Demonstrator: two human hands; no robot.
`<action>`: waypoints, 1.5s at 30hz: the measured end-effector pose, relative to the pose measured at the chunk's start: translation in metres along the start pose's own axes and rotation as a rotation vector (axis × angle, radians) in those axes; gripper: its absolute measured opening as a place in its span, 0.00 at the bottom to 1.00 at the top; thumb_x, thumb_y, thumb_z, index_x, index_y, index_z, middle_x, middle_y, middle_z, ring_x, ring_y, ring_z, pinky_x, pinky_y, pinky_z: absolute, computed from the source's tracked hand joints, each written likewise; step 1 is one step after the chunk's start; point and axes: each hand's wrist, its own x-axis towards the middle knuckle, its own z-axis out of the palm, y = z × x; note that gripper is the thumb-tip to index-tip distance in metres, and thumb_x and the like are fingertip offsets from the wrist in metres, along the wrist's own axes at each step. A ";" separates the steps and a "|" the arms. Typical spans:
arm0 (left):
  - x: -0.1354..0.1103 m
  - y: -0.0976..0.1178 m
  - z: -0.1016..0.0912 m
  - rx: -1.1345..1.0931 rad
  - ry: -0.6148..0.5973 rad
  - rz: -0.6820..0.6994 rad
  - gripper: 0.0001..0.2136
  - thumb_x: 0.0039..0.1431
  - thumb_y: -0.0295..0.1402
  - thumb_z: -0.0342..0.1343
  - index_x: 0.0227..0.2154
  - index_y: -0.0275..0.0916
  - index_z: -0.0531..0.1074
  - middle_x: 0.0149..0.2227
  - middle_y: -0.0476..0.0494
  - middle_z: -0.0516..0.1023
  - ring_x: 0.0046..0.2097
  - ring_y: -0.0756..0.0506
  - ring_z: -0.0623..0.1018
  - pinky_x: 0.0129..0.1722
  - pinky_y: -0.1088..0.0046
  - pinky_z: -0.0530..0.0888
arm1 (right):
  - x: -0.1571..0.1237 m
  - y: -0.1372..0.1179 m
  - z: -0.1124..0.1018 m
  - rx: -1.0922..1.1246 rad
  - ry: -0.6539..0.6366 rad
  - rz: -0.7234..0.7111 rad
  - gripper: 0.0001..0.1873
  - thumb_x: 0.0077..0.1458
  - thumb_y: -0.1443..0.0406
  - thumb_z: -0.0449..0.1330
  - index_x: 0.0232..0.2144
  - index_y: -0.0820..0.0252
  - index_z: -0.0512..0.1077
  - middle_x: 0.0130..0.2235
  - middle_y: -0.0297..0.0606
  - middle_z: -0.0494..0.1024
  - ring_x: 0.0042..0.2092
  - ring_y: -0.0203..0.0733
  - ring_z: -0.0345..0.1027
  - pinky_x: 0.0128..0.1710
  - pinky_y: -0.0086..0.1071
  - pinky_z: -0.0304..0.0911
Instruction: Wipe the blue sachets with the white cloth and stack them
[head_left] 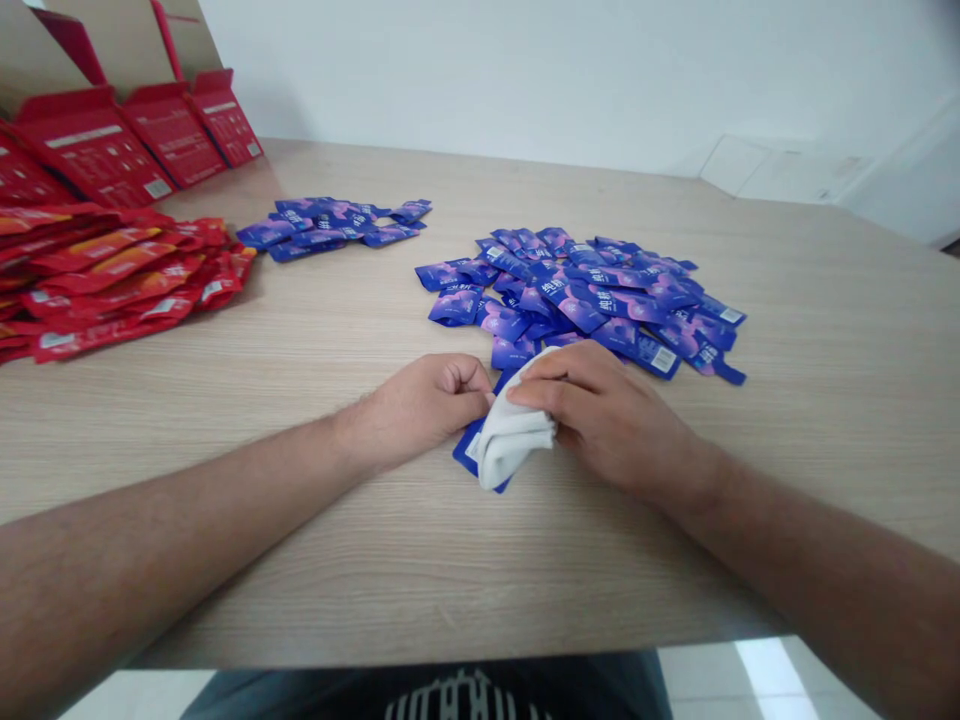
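A white wall (pixel 480 70) rises behind the light wood-grain table (pixel 817 300) I sit at, and open red cartons (pixel 94 135) stand at its far left corner. Along the left edge lies a heap of red sachets (pixel 105 270). Toward the far edge sits a small scatter of blue sachets (pixel 330 225), and a larger heap of blue sachets (pixel 581 295) lies near the middle, toward the right. Looking down from my head camera, I see both hands close together, nearer the table's near edge. My left hand (pixel 420 405) is curled, its thumb and fingers pinching one end of a white cloth (pixel 514 430). My right hand (pixel 607 420) lies over the cloth, its fingers closing on it from above. Under the cloth, a single blue sachet (pixel 466 450) lies flat on the wood, just below the larger heap. A light, even pinch seems best here, keeping the cloth bunched and the sachet flat.
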 end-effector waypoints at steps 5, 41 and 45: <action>-0.001 0.004 0.001 0.024 -0.006 -0.009 0.04 0.56 0.31 0.56 0.28 0.38 0.70 0.21 0.55 0.71 0.22 0.55 0.67 0.22 0.80 0.63 | 0.001 -0.006 -0.001 0.010 -0.105 -0.074 0.13 0.66 0.67 0.54 0.48 0.54 0.75 0.48 0.40 0.76 0.51 0.46 0.65 0.53 0.42 0.61; 0.000 0.001 -0.002 0.087 0.018 -0.002 0.06 0.57 0.35 0.56 0.28 0.38 0.70 0.22 0.54 0.70 0.23 0.53 0.67 0.22 0.78 0.61 | 0.002 -0.004 0.000 0.016 -0.058 -0.043 0.12 0.66 0.68 0.53 0.46 0.57 0.74 0.45 0.41 0.77 0.47 0.44 0.66 0.50 0.41 0.63; 0.000 -0.001 -0.003 0.100 0.005 -0.005 0.06 0.57 0.36 0.55 0.29 0.38 0.71 0.24 0.52 0.73 0.25 0.53 0.69 0.23 0.78 0.61 | 0.003 -0.008 -0.001 0.075 -0.136 -0.142 0.13 0.67 0.68 0.51 0.46 0.56 0.75 0.46 0.39 0.77 0.49 0.42 0.66 0.52 0.39 0.62</action>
